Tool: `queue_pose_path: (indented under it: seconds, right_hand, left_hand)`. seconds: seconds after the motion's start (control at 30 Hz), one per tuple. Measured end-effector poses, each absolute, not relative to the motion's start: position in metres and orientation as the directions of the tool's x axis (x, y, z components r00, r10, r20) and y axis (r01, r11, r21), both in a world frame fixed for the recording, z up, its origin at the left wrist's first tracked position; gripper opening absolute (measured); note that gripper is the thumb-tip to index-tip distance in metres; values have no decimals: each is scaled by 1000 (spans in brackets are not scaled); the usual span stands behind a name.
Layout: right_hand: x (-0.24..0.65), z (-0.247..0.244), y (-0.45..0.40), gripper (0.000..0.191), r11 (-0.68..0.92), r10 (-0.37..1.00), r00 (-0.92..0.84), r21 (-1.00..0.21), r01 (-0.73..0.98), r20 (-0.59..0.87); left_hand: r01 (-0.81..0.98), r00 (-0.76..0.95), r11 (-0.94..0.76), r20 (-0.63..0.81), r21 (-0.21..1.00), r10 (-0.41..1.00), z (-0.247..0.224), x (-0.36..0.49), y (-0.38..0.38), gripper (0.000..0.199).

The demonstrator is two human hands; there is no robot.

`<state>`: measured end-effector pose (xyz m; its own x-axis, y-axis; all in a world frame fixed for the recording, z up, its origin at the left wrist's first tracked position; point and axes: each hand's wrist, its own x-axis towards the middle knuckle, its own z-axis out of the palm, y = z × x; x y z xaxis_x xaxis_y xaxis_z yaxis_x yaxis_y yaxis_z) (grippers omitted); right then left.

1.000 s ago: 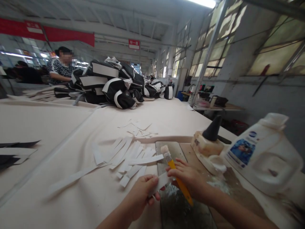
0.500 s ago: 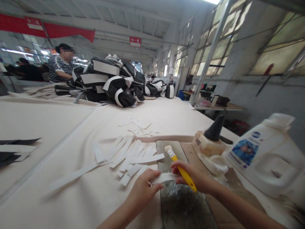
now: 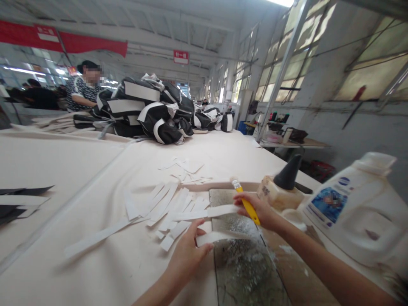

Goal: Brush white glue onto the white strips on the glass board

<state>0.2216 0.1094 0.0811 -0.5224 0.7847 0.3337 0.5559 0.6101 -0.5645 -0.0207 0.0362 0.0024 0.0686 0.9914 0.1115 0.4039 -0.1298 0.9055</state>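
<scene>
L hand [image 3: 187, 246], thumb/index part-spread, holds strip [image 3: 219, 236]; R hand [image 3: 262, 209], fingers curled rnd brush [image 3: 248, 207] (bristles fwd of 'em), now off it, at 2nd strip [image 3: 221, 211].

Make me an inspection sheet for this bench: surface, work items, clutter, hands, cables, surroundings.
Surface: wrinkled pale cloth on the table; dark board smeared with white residue.
Work items: yellow-handled brush; white strips, overlapping left of the board.
Clutter: thin scraps beyond the strips; white jug and black cone at right; black pieces at the left edge.
Left hand: pinches the end of one strip over the board.
Right hand: holds the brush, fingers at another strip's end.
Cables: thin dark line near the windows; unclear whether cable.
Surroundings: co-worker beside a black-and-white pile.
</scene>
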Motion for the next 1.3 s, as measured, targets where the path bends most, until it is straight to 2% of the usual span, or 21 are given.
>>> queue_pose_path:
  seconds: [0.1, 0.2, 0.27, 0.37, 0.4, 0.47, 0.57, 0.63, 0.7, 0.8, 0.87, 0.93, 1.03, 1.1, 1.2, 1.3]
  right_hand:
    - [230, 81, 141, 31, 605, 792, -429, -462, 649, 434]
    - [231, 79, 149, 31, 561, 803, -362, -395, 727, 474]
    - [226, 77, 136, 29, 560, 801, -372, -368, 742, 470]
    - [217, 77, 95, 27, 596, 781, -417, -354, 721, 465]
    - [213, 76, 80, 25, 596, 783, -406, -385, 705, 471]
    - [205, 72, 54, 22, 536, 833, -314, -520, 665, 455]
    - [197, 59, 34, 23, 339, 939, -165, -739, 582, 300]
    - [200, 50, 35, 24, 283, 959, -169, -765, 578, 226]
    - [213, 47, 45, 25, 281, 959, -167, -707, 649, 228]
    - [239, 53, 60, 26, 194, 948, -15, -538, 820, 319]
    - [247, 58, 59, 26, 143, 918, 60, -470, 871, 391]
    - [244, 58, 51, 27, 228, 916, -11, -499, 836, 401]
    - [234, 49, 41, 25, 359, 930, -220, -594, 720, 295]
    - [235, 47, 43, 26, 305, 946, -170, -575, 760, 277]
    - [246, 51, 52, 29, 196, 915, 17, -481, 855, 403]
    - [253, 56, 57, 30, 284, 902, -63, -477, 832, 427]
  left_hand:
    - [461, 100, -154, 122, 874, 988, 0, -17, 31, 51]
    - [563, 183, -246, 171, 789, 968, -1, -14, 24, 31]
    - [620, 253, -301, 178, 724, 951, -1, -12, 20, 19]
    - [653, 335, -352, 161, 670, 928, 0, -10, 14, 15]
    - [657, 357, -366, 157, 659, 921, 1, -8, 12, 16]
    - [666, 391, -384, 139, 639, 910, 2, -5, 8, 16]
    - [709, 416, -378, 80, 595, 906, 2, -1, 2, 18]
    - [745, 428, -373, 33, 553, 903, 2, 2, -1, 19]
    - [768, 442, -376, -4, 518, 897, 4, 4, -4, 19]
    - [779, 458, -390, -20, 492, 889, 8, 4, -6, 20]
    - [775, 464, -393, -22, 495, 886, 11, 4, -7, 19]
    - [771, 470, -391, -35, 502, 882, 12, 4, -8, 18]
    - [779, 470, -388, -50, 493, 881, 12, 4, -8, 20]
    - [788, 465, -386, -53, 479, 884, 12, 5, -8, 22]
    - [795, 459, -376, -67, 476, 886, 14, 6, -8, 22]
    - [793, 457, -372, -67, 481, 887, 15, 5, -7, 20]
